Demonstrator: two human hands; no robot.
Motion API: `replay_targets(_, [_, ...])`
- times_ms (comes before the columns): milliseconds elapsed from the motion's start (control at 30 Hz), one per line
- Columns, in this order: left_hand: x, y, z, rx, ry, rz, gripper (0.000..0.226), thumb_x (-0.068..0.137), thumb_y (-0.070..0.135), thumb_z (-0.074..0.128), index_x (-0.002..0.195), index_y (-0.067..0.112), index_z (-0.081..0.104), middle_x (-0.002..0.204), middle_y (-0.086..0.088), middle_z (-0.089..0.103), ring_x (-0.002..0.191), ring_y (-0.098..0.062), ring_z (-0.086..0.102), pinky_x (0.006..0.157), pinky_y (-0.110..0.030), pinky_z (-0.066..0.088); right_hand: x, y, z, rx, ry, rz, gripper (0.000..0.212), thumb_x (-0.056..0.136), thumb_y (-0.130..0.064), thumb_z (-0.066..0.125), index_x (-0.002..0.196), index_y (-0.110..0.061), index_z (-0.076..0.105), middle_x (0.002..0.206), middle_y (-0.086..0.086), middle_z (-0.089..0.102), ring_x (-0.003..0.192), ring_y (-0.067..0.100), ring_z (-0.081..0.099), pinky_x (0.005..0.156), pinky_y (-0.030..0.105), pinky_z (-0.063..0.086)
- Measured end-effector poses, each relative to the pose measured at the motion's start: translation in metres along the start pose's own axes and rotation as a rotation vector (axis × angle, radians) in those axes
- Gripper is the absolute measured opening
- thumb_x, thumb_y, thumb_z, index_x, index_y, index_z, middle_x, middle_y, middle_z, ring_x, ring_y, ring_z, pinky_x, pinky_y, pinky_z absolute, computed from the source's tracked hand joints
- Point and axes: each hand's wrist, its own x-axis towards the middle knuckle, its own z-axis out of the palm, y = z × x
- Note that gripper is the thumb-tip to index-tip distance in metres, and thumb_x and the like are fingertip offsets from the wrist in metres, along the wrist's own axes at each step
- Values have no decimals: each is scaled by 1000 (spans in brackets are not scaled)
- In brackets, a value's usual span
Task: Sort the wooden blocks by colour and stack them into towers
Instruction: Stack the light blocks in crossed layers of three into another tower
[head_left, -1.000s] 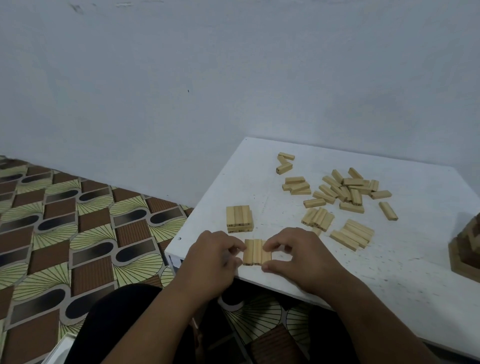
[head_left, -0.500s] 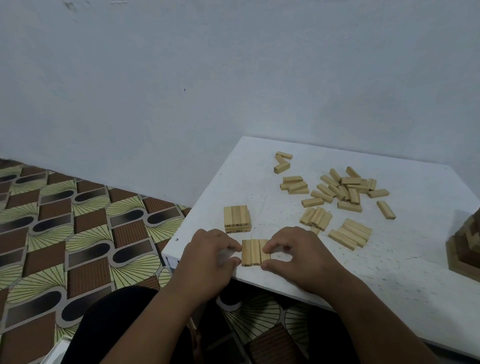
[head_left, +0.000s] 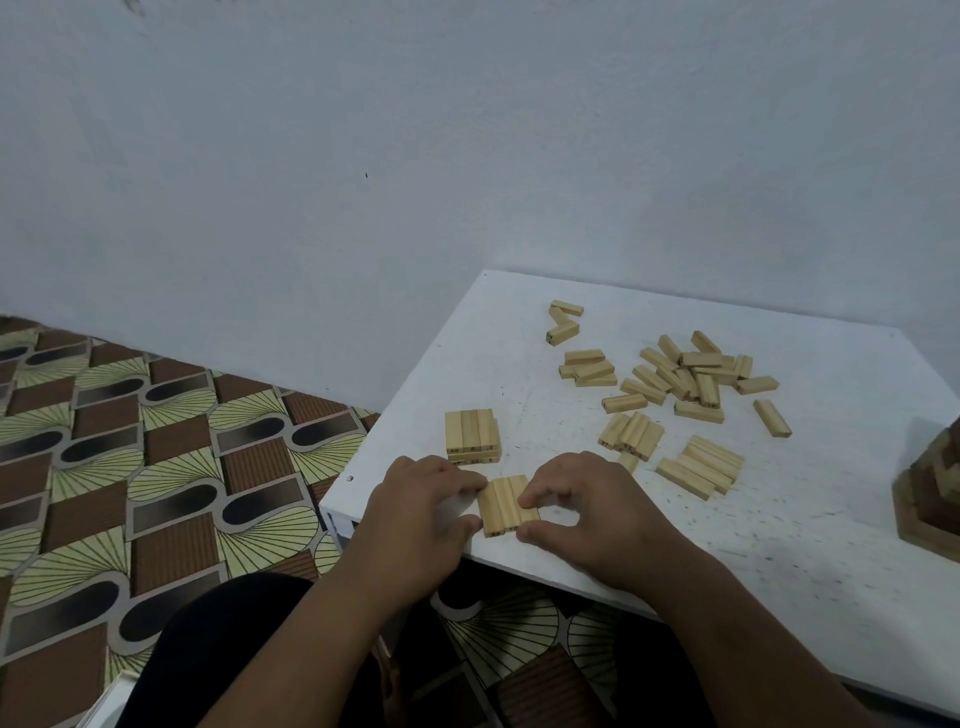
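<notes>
Nothing moved since earlier, left hand and right hand both pinching three-block row on white table

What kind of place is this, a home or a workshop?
Probably a room in a home: a low white table set against a plain painted wall, and patterned floor covering beside it. No tools or machines are in view.

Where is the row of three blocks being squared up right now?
In the head view, the three-block row lies at the white table's near-left edge, pinched between left hand and right hand, just nearer than the short stack.
</notes>
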Motion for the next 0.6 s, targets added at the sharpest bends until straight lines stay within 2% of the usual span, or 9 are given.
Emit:
replay_targets(67, [1,0,1,-6,3,11,37,83,32,75,118,40,66,110,27,53,105,-4,40,85,-10,29,1,-1,1,10,-2,-1,26,69,-45,84,90,-35,75,97,-21,64,98,-3,53,84,24,47])
replay_targets(200, [1,3,-1,5,-6,13,42,84,30,74,124,35,64,119,21,56,107,-7,40,90,-24,37,2,-4,3,-17,12,-8,30,65,-47,86,89,-34,75,95,-21,63,97,-7,52,79,8,37])
replay_targets(300, [1,3,-2,14,-25,20,42,85,32,73,125,36,63,116,21,55,101,-5,37,83,-22,33,2,-7,3,-27,23,-25,27,66,-45,86,87,-31,76,91,-20,64,95,-8,52,75,5,36])
replay_targets(433, [2,4,-2,27,-38,10,41,85,36,72,125,41,62,112,24,50,99,-3,33,82,-24,30,2,-6,4,-23,35,-33,25,66,-45,85,84,-32,75,89,-19,65,95,-6,53,75,5,37])
replay_targets(600, [2,6,-3,12,-44,-5,39,85,36,72,123,40,62,115,20,52,105,-5,35,86,-25,32,2,-5,8,-15,44,-30,22,66,-44,83,83,-34,73,90,-20,63,94,-4,53,79,15,41])
